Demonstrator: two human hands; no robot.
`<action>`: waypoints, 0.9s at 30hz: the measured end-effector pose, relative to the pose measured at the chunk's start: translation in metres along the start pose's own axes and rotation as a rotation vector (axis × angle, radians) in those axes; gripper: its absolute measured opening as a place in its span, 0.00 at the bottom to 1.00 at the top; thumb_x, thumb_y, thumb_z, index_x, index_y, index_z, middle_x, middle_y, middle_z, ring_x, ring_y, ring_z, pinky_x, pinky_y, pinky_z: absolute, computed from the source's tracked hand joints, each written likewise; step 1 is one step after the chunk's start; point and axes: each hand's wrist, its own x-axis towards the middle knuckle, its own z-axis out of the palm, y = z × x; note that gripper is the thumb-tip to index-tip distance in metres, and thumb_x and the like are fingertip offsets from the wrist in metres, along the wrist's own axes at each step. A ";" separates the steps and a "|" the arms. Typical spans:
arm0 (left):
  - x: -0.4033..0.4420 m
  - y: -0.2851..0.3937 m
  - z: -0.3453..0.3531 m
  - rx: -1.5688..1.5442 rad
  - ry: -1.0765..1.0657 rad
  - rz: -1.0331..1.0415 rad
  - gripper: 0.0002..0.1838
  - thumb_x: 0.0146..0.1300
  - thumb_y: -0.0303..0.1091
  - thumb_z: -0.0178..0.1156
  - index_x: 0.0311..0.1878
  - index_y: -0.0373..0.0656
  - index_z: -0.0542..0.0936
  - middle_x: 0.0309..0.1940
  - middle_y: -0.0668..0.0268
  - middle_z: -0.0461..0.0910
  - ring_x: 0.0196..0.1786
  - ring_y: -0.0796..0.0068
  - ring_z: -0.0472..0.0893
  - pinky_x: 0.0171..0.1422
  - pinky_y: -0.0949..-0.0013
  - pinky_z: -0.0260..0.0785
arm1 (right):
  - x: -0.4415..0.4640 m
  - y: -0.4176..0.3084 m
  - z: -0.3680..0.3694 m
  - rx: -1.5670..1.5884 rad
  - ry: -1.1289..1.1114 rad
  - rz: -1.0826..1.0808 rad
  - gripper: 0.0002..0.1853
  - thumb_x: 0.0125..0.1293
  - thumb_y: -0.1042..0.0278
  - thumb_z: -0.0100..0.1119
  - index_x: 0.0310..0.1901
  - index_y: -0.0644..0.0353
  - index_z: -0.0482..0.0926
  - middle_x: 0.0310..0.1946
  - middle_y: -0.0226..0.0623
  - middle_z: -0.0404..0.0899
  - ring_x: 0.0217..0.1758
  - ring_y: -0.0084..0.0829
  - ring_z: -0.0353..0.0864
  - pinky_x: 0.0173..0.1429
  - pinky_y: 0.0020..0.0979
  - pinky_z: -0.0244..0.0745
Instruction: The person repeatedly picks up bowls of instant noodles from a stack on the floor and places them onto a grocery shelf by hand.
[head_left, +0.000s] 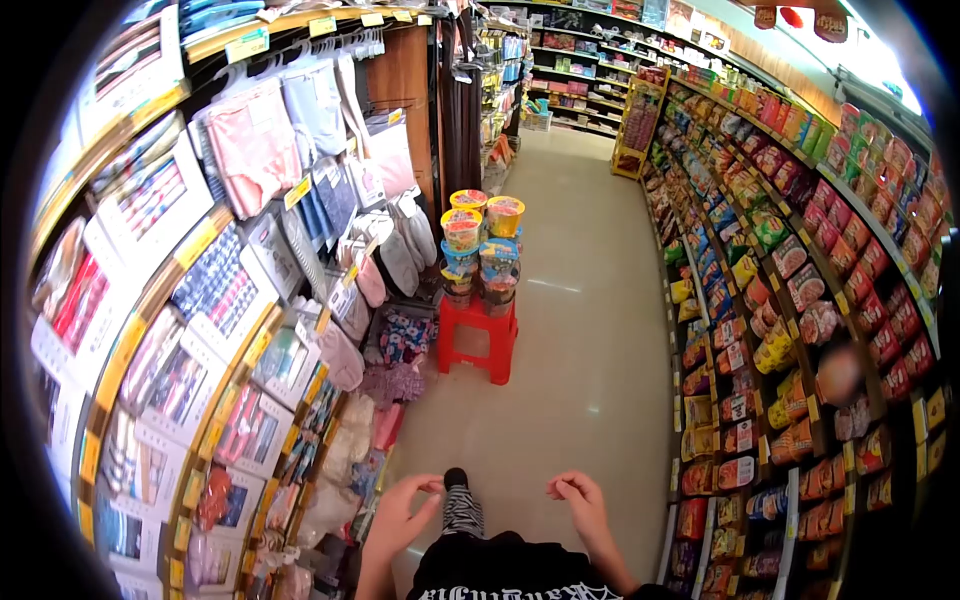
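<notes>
Bright red plastic stool over there, instant-noodle tubs w/ yellow rims up top, blue on some lower ones. Trouser leg in b/w zebra stripes, T-shirt blk w/ wht lettering. Floor greyish beige. Hanging briefs pale pink, wire snack rack yellow, floral cloth navy, pink & wht

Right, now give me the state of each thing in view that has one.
Left hand: raised, half open, empty.
Right hand: raised, fingers curled, nothing visible in it.
Red stool: upright, loaded.
Tubs: stacked on the stool.
Pink garment: hanging.
Snack packets: shelved in rows.
</notes>
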 end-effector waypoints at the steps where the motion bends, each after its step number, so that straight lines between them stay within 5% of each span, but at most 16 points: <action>1: 0.021 -0.005 -0.009 -0.021 0.016 -0.003 0.15 0.59 0.27 0.59 0.49 0.38 0.76 0.39 0.60 0.81 0.45 0.66 0.80 0.53 0.67 0.69 | 0.023 -0.006 0.003 -0.039 0.009 -0.039 0.07 0.67 0.73 0.52 0.41 0.66 0.78 0.34 0.34 0.80 0.39 0.23 0.77 0.45 0.24 0.72; 10: 0.199 -0.035 -0.085 0.103 0.003 0.071 0.14 0.58 0.29 0.59 0.48 0.41 0.77 0.38 0.63 0.81 0.45 0.65 0.80 0.53 0.66 0.68 | 0.186 -0.050 0.054 -0.076 0.091 -0.185 0.08 0.67 0.72 0.51 0.39 0.67 0.78 0.32 0.36 0.80 0.37 0.24 0.78 0.43 0.25 0.73; 11: 0.213 -0.039 -0.089 0.169 -0.015 0.185 0.13 0.60 0.24 0.57 0.48 0.38 0.77 0.39 0.61 0.80 0.41 0.70 0.80 0.47 0.72 0.70 | 0.196 -0.048 0.059 -0.076 0.092 -0.158 0.08 0.67 0.72 0.51 0.39 0.67 0.78 0.32 0.36 0.80 0.37 0.24 0.78 0.43 0.25 0.73; 18: 0.283 -0.080 -0.079 0.094 -0.085 0.087 0.13 0.60 0.24 0.58 0.49 0.37 0.77 0.40 0.61 0.80 0.41 0.73 0.80 0.45 0.73 0.71 | 0.287 -0.041 0.068 -0.020 0.084 -0.081 0.07 0.67 0.74 0.51 0.39 0.67 0.78 0.32 0.35 0.80 0.37 0.22 0.77 0.43 0.24 0.71; 19: 0.292 -0.081 -0.074 0.021 -0.077 -0.024 0.13 0.60 0.31 0.60 0.49 0.44 0.78 0.40 0.64 0.81 0.47 0.63 0.80 0.56 0.63 0.67 | 0.303 -0.042 0.067 -0.009 0.085 -0.096 0.07 0.67 0.75 0.51 0.38 0.67 0.78 0.32 0.35 0.80 0.37 0.22 0.77 0.43 0.23 0.71; 27: 0.406 -0.081 -0.053 0.072 -0.045 -0.003 0.14 0.59 0.30 0.60 0.50 0.41 0.77 0.40 0.61 0.81 0.45 0.64 0.81 0.51 0.67 0.70 | 0.447 -0.077 0.050 -0.029 -0.057 -0.105 0.07 0.67 0.74 0.50 0.39 0.67 0.77 0.32 0.34 0.80 0.36 0.21 0.76 0.42 0.22 0.70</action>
